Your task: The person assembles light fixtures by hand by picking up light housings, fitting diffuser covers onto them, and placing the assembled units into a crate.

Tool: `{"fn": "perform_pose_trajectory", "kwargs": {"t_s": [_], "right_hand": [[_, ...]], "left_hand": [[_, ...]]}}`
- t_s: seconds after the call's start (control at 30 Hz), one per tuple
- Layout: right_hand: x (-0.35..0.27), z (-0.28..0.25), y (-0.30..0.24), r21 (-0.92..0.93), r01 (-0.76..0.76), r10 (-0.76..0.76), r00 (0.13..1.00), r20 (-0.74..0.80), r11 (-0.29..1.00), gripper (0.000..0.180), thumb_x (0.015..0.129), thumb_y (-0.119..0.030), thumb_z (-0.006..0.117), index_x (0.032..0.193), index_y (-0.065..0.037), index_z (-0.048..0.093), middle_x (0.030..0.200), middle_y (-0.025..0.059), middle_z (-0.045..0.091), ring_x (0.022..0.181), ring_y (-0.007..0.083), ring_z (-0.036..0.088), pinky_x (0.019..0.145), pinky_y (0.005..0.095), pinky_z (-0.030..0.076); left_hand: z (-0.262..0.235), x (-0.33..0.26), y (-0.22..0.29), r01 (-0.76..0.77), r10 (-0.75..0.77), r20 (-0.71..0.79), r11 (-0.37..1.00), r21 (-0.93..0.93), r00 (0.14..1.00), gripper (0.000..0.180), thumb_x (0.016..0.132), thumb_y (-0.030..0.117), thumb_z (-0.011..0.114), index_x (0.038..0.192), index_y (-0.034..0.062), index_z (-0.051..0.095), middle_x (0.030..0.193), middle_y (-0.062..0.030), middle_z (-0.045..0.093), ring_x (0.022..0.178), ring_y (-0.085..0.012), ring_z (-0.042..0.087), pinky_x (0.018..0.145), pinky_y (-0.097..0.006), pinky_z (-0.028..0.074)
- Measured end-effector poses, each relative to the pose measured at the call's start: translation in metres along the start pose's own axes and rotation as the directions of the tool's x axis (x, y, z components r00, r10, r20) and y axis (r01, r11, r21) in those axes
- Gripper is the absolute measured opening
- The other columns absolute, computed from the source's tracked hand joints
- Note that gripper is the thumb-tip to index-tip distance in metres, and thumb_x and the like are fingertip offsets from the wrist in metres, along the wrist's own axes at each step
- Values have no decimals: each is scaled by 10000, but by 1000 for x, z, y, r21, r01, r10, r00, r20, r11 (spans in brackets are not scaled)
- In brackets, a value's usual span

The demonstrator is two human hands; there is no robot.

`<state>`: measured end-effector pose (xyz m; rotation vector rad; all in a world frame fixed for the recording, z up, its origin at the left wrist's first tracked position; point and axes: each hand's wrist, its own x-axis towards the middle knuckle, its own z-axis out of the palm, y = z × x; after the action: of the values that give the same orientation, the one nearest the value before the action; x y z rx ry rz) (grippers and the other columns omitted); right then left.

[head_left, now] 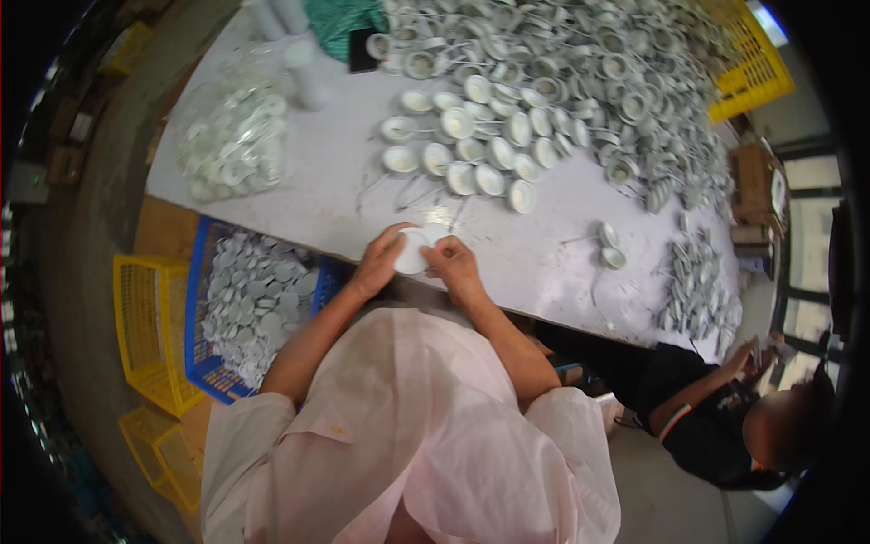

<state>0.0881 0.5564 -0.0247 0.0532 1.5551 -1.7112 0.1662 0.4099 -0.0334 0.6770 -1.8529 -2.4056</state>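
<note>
Left hand point(379, 263) and right hand point(453, 265) jointly grip 1 white round lamp housing point(412, 251) at the table edge point(272, 218). About 20 assembled housings point(471, 145) lie ahead; bare tabletop between.

Both hands meet at the near edge of a white table point(580, 245), closed around one small white round fitting point(412, 251): the left hand point(381, 263) cups its left rim, the right hand point(453, 265) pinches its right side. Just beyond the grip lies a cluster of similar white fittings point(476, 150), with a grey heap point(589, 72) farther off. Left of and below the grip, a blue crate point(201, 363) holds pale discs; a yellow crate point(145, 326) stands beside it. Far right, another person point(716, 417) crouches.
</note>
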Motion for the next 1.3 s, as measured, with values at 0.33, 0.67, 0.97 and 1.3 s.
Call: {"fn": "perform_pose_trajectory", "kwargs": {"t_s": [0.33, 0.67, 0.97, 1.3], "right_hand": [[11, -261, 43, -841, -77, -805, 251, -537, 536, 256, 822, -196, 621, 985, -1, 594, 919, 120, 600, 834, 257, 568, 763, 357, 450], [-9, -353, 31, -659, -465, -519, 406, -752, 591, 345, 805, -279, 511, 974, 4, 614, 933, 198, 634, 886, 357, 597, 796, 443, 455], [-14, -301, 77, -663, -457, -491, 448, -747, 593, 384, 792, -347, 551, 944, -5, 638, 929, 180, 645, 875, 357, 606, 784, 439, 459], [-9, -145, 70, -927, 99, -739, 637, -220, 361, 226, 889, -188, 534, 893, 29, 595, 832, 148, 601, 778, 253, 555, 747, 344, 447]], "left_hand": [[-107, -34, -4, -2, -49, -357, 990, -141, 933, 344, 895, 95, 471, 1229, 16, 455, 1049, -83, 598, 879, -183, 618, 634, -265, 498], [-189, -68, -69, 15, -206, -702, 964, -267, 682, 496, 742, 3, 546, 1214, 40, 400, 1027, -163, 592, 810, -288, 662, 527, -304, 527], [-292, -110, -120, 67, -374, -830, 922, -382, 415, 423, 693, 38, 551, 1107, 13, 467, 991, -145, 579, 738, -277, 637, 557, -327, 529], [-428, -100, -115, 402, 36, -990, 911, 87, 133, 548, 714, 110, 578, 1229, 2, 424, 1154, -239, 552, 1066, -345, 550, 933, -384, 418]]}}
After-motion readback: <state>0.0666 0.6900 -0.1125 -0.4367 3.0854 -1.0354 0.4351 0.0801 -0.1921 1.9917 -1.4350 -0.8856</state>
